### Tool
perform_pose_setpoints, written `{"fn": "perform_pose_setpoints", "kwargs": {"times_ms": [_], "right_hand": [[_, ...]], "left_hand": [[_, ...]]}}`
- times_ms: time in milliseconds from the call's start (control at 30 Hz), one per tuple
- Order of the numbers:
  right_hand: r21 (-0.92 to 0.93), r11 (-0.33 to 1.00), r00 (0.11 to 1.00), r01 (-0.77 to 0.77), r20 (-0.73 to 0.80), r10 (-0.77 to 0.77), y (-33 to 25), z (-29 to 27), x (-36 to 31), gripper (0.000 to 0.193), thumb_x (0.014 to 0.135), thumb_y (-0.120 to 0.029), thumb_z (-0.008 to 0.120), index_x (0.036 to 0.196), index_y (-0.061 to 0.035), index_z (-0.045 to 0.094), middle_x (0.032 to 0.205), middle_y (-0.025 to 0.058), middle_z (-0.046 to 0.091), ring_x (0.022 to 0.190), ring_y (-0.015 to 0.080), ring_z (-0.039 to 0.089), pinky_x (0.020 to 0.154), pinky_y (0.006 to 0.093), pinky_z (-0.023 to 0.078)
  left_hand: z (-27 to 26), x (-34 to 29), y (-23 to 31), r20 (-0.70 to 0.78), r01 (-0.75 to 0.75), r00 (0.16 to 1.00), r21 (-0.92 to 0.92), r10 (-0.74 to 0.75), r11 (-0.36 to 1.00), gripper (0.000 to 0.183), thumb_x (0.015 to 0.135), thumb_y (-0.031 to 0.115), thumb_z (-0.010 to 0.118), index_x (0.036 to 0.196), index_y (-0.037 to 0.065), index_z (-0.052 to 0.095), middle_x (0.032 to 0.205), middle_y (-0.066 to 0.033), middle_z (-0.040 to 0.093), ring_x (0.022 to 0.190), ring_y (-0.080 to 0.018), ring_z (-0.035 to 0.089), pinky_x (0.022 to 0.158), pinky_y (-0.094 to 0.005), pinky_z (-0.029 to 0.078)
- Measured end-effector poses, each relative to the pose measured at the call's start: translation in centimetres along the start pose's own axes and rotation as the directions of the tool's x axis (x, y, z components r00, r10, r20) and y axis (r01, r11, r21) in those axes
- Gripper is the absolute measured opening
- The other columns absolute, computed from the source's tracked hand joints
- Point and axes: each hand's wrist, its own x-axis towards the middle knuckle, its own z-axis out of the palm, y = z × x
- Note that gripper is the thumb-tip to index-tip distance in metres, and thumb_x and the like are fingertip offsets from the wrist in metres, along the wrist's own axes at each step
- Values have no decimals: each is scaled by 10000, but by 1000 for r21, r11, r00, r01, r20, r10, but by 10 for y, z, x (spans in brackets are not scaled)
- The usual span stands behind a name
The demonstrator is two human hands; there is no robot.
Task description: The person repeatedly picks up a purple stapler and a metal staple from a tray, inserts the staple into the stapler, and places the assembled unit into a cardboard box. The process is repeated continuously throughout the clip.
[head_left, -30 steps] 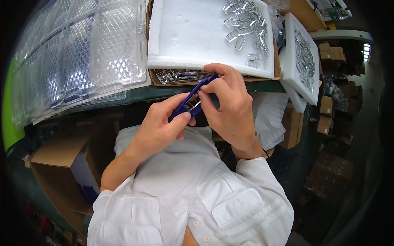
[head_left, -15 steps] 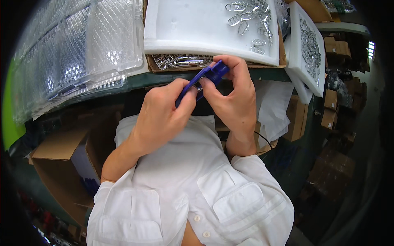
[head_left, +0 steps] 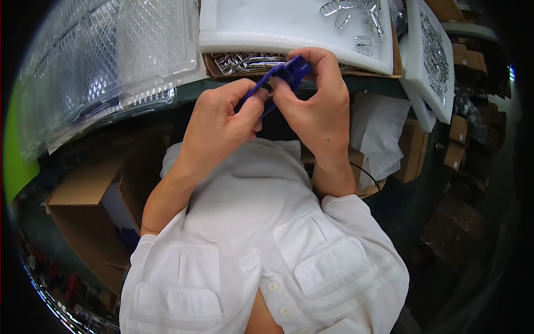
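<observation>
Between my two hands, just off the bench edge, is a dark blue plastic part [head_left: 298, 68] with a long, narrow arm and a blocky end. My left hand [head_left: 219, 119] pinches the lower left end of it between thumb and fingers. My right hand [head_left: 317, 103] grips the blocky upper right end, its thumb pressing into the middle. A small shiny metal piece [head_left: 270, 89] shows near the two thumbs; its shape is mostly hidden. Behind the hands, bent metal wire clips [head_left: 239, 62] fill a cardboard box beneath a white foam sheet [head_left: 261, 25].
More wire clips [head_left: 367, 19] lie on the foam sheet. Clear plastic trays [head_left: 156, 39] are stacked at the left. Another foam sheet [head_left: 411, 61] with clips leans at the right. An open cardboard box [head_left: 83, 189] stands low left; white paper sheets [head_left: 378, 133] hang below the bench.
The whole view has shifted slightly, so the bench and hands appear higher. Both hands keep their hold on the blue part, with the left fingers slightly repositioned.
</observation>
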Motion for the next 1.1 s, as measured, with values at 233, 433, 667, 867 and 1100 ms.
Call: {"fn": "perform_pose_setpoints", "kwargs": {"times_ms": [233, 433, 667, 867, 1100], "right_hand": [[352, 900, 966, -257, 108, 234, 4, -26, 2, 425, 869, 46, 763, 1255, 29, 587, 1087, 81, 695, 1012, 118, 665, 893, 264, 551], [558, 765, 944, -322, 254, 212, 8, -45, 0, 420, 912, 60, 700, 1309, 55, 561, 1133, 121, 690, 1036, 143, 659, 937, 298, 545], [518, 759, 911, -394, 331, 247, 10, -53, -3, 406, 938, 78, 665, 1325, 62, 540, 1163, 156, 707, 1050, 159, 669, 948, 325, 563], [491, 844, 970, -215, 207, 126, 9, -52, -8, 473, 929, 21, 707, 1367, 43, 533, 1239, 172, 694, 1111, 197, 681, 989, 346, 558], [888, 441, 947, -129, 242, -210, -15, -81, -21, 749, 899, 50, 662, 1583, 38, 354, 1491, 309, 527, 1313, 354, 620, 1111, 447, 506]], "left_hand": [[-23, -16, 6, 369, 131, 929, -376, 19, 917, 606, 1063, 365, 503, 1450, -101, 531, 1025, -191, 717, 659, -193, 706, 587, -255, 550], [-22, -18, 10, 455, 283, 890, -495, -32, 822, 571, 1053, 348, 542, 1434, -77, 570, 989, -153, 740, 499, -114, 592, 476, -218, 481], [-11, -24, 14, 370, 205, 928, -434, -34, 877, 622, 1054, 379, 492, 1397, -136, 551, 934, -183, 722, 407, -94, 492, 394, -211, 405], [-1, -41, 33, 197, 24, 980, -236, 24, 971, 568, 1011, 296, 544, 1445, -68, 573, 973, -139, 724, 566, -91, 556, 524, -208, 433], [7, -71, 61, 79, -632, 736, 436, 672, 641, 662, 759, -88, 777, 1396, -21, 614, 1139, -208, 704, 967, -316, 744, 843, -340, 585]]}}
